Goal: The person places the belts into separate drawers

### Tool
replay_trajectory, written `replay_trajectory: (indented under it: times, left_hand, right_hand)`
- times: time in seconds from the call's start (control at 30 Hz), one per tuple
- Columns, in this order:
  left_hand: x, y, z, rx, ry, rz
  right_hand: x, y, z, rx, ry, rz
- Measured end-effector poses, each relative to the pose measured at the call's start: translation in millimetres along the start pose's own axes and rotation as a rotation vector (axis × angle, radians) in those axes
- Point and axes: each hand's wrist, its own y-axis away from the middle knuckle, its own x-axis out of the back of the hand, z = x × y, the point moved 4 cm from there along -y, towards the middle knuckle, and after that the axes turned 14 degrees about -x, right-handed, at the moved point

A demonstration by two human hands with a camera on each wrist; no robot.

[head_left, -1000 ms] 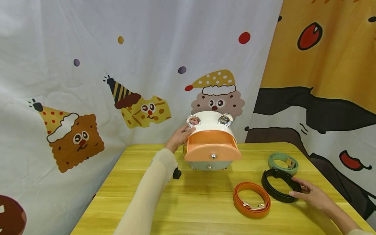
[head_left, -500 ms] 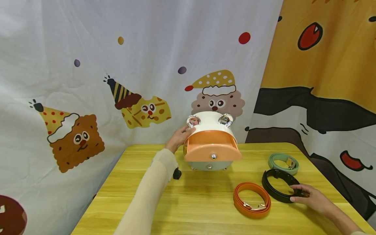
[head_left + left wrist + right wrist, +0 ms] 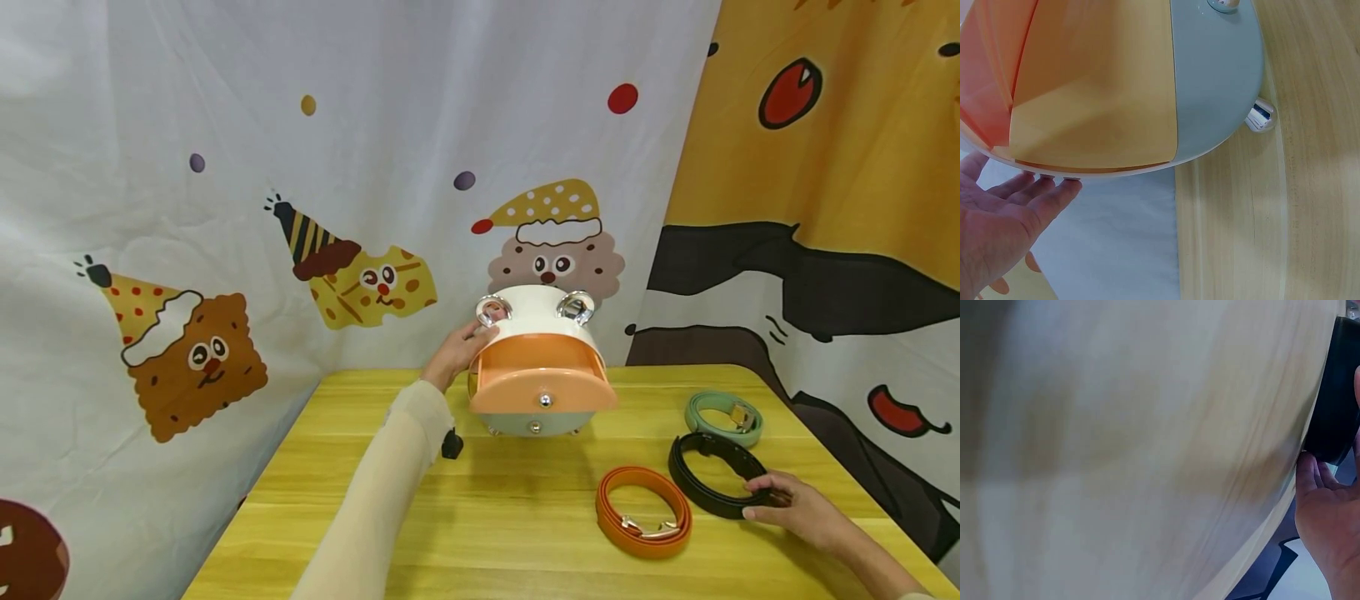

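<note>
In the head view, a rounded, glossy storage box with a white top and two silver ring-shaped ears (image 3: 536, 315) is seen standing on a yellow wood-grain bench (image 3: 517, 542). Its orange upper drawer (image 3: 545, 392) is pulled out over the grey-green lower front (image 3: 498, 423). The box's left side is touched by the left hand (image 3: 455, 350), with nothing clasped in it. A small black object (image 3: 452, 444) lies in front and to the left of the box. To the right of the box, and nearer the person, a coiled black belt (image 3: 699, 492) is pinched at its right side between the thumb and fingers of the right hand (image 3: 798, 508). A coiled green belt with a gold buckle (image 3: 697, 421) is placed just behind it, and a coiled orange belt with a metal buckle (image 3: 643, 547) just beside it, in front and to the right of the box.

In the left wrist view, the fingertips are rested against the box's outer wall, and a silver foot (image 3: 1262, 115) is shown beneath its grey-green front.

In the right wrist view, the black belt is partly cut off by the frame edge, with fingers laid against it.
</note>
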Motion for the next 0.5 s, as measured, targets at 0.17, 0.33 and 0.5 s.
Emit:
replay_trajectory:
  times: [0.17, 0.33, 0.5]
  left_hand:
    - [0.9, -0.6, -1.9, 0.004, -0.003, 0.002]
    - [1.0, 0.7, -1.7, 0.015, -0.001, 0.002]
    - [0.6, 1.0, 0.2, 0.012, 0.002, -0.001]
  right_hand:
    - [0.1, -0.1, -1.5, -0.027, 0.045, 0.035]
    - [-0.9, -0.2, -4.6, -0.047, 0.039, 0.049]
    - [0.3, 0.4, -9.5, -0.085, 0.015, 0.053]
